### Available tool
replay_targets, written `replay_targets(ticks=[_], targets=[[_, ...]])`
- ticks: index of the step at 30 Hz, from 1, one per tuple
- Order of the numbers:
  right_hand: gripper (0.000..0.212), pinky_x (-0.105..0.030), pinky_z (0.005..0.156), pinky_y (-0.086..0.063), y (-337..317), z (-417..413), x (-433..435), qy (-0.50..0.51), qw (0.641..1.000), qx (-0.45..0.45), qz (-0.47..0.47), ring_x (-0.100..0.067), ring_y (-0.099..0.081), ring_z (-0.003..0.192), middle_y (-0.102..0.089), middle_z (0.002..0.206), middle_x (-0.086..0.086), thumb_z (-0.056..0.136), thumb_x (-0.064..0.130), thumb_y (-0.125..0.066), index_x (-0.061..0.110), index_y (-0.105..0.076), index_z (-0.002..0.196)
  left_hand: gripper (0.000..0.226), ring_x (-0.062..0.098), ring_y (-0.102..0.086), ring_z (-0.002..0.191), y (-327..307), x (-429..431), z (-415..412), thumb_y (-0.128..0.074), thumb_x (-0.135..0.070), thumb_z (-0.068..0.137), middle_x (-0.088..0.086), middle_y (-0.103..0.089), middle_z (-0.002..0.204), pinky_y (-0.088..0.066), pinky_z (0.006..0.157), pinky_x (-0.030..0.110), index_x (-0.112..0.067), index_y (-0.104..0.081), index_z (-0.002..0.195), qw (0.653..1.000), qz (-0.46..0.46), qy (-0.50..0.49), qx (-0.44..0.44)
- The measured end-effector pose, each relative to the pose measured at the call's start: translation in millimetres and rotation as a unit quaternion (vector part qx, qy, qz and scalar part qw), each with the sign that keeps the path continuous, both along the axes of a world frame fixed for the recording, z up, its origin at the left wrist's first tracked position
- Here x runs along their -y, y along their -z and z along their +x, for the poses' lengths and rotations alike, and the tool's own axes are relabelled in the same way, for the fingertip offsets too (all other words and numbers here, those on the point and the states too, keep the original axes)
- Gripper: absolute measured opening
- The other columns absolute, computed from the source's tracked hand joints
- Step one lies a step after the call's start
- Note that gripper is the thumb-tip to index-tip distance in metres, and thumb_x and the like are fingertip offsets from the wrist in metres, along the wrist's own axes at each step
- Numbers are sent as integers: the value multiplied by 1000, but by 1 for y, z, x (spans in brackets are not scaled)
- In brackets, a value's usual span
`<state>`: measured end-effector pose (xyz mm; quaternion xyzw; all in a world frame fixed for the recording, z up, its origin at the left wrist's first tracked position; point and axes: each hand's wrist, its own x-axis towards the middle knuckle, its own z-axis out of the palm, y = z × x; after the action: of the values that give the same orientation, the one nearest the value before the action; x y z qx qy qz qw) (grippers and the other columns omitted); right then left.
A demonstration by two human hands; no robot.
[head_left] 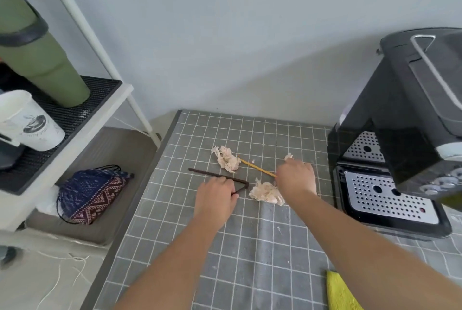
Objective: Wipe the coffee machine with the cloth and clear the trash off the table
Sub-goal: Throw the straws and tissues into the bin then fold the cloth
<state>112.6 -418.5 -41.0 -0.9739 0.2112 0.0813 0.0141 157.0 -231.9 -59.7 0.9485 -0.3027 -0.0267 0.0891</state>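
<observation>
A: Report items from the near edge outward.

B: Nearest, a yellow-green cloth [341,292] lies at the lower right corner of the surface [250,272], untouched. Judgement: soft and limp; take it by a bunched fold.

A: Hands?

B: The left hand [216,196] rests on the bent end of a dark stick [215,174]. Its grip looks closed over the stick, though the fingertips are hidden. The right hand [296,177] covers the near end of a thin yellow stick [256,166]. Whether that grip is clamped or apart cannot be told; a scrap of paper shows just above the knuckles.

A: Trash locations?

B: One crumpled tissue [266,192] lies between the hands, just beside the right wrist. A second crumpled wad [226,158] lies farther back, touching the far tip of the yellow stick.

A: Handling?

B: Judgement: tissues are light and compressible; pinch anywhere. Sticks are stiff, thin and flat on the surface; lift from one end.

A: Machine?

B: The coffee machine [410,114] stands at the right rear, well apart from the cloth. Judgement: heavy and rigid; wipe it in place.
</observation>
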Motion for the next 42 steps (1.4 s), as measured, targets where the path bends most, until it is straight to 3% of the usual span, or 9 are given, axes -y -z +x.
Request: replay_targets(ticks=[7,12,17,19,22,28,32,39,42], targets=[[17,-33,75,-49,-27,-15,-3,65,987,97,111,-22,-57,90,-61,99,-2,91,19,-53,15,-69,92,10,15,-60,78,-30,-22,-1,-66,-31,84,-8,-65,79,-44,65,27,-22,-67,81,997,-58,5,57],[19,-34,73,-50,-46,-85,11,86,972,150,159,-23,-60,89,-59,96,-1,92,27,-51,16,-65,92,19,15,-60,63,-60,7,-33,-81,-27,66,-11,-61,65,-47,49,29,-24,-63,65,986,-78,96,112],[17,-35,64,-42,-47,-239,51,177,961,164,133,-30,-63,81,-67,82,-8,91,25,-51,13,-62,89,22,13,-62,64,-66,81,-132,-81,-37,59,-11,-60,64,-52,55,28,-27,-62,62,951,-42,271,139],[9,-36,60,-46,-44,-317,73,229,948,195,103,-34,-64,73,-68,72,-10,85,19,-63,11,-64,80,21,10,-62,64,-65,117,-187,-77,-41,60,-12,-59,63,-50,57,24,-27,-61,62,928,-36,341,146],[10,-38,67,-46,-41,-438,100,333,921,181,91,-35,-64,78,-69,72,-11,84,21,-64,12,-66,79,20,11,-62,64,-67,172,-278,-71,-42,61,-11,-60,62,-48,56,22,-27,-59,62,889,-43,435,136],[14,-36,62,-35,-37,-664,120,490,853,176,41,-34,-60,74,-60,64,-7,86,22,-60,12,-63,77,26,12,-62,59,-71,272,-481,-85,-34,54,-8,-60,61,-47,49,22,-25,-61,62,800,-81,589,83],[15,-32,66,-39,-17,-763,110,581,794,151,96,-30,-61,86,-65,82,-6,90,29,-53,17,-62,90,20,18,-62,61,-60,302,-588,-78,-32,61,-5,-61,63,-51,54,24,-21,-61,64,743,-90,663,23],[7,-26,53,-35,53,-830,62,722,619,161,265,-22,-58,74,-67,80,-4,86,20,-58,19,-56,80,12,19,-64,63,7,306,-678,-68,-31,70,-3,-62,67,-48,55,25,-20,-63,71,653,-6,751,-98],[10,-24,52,-38,89,-834,44,757,551,148,320,-24,-64,75,-71,82,-6,84,21,-59,20,-55,74,15,26,-65,78,56,300,-684,-63,-30,80,3,-66,81,-49,66,33,-15,-66,82,638,74,753,-144]])
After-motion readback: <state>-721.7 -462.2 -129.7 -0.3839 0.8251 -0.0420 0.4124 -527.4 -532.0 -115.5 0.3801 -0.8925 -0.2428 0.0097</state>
